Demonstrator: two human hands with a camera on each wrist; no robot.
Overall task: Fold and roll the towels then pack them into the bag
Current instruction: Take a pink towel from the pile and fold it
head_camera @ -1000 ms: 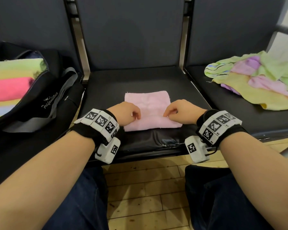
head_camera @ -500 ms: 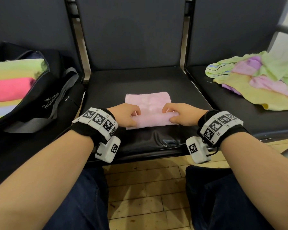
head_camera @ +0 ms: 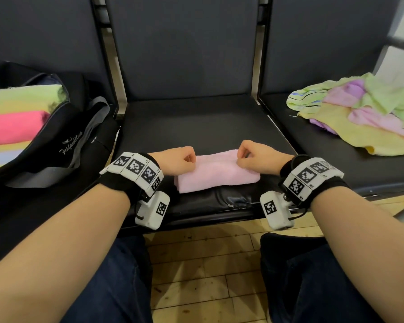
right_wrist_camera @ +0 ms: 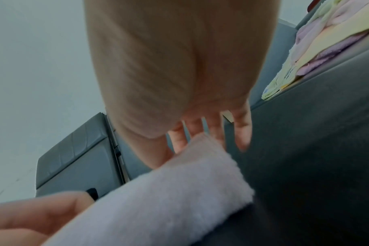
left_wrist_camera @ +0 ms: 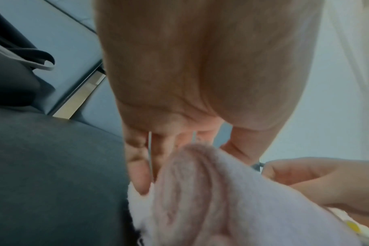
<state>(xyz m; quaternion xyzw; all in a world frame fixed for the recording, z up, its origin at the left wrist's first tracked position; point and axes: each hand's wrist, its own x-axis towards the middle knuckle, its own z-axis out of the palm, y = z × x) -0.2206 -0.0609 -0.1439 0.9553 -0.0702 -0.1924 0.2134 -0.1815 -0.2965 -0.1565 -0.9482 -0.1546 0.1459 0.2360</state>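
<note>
A pale pink terry towel [head_camera: 216, 172], rolled into a short thick log, lies across the front of the black padded seat surface [head_camera: 196, 122], directly between the two hands. The left hand [head_camera: 176, 160] sits on the roll's left end with its fingers curled over the far side of the cloth and the thumb tucked in against them, gripping the towel; the left wrist view shows the fingers [left_wrist_camera: 137, 173] hooked behind the spiral end of the roll [left_wrist_camera: 200, 191]. The right hand [head_camera: 258, 157] mirrors it on the right end, fingers bent down over the top and back of the roll and thumb pressing the near side, so this hand also grips the towel. In the right wrist view the fingertips [right_wrist_camera: 242, 138] reach past the roll's far edge toward the seat.

Well to the left of the left hand, an open black fabric bag [head_camera: 63, 145] with a grey strap rests on the neighbouring seat, holding rolled towels in green, yellow and bright pink [head_camera: 14, 127]. Well to the right of the right hand, a loose heap of unfolded towels in green, lilac and yellow [head_camera: 364, 115] lies on the next seat.
</note>
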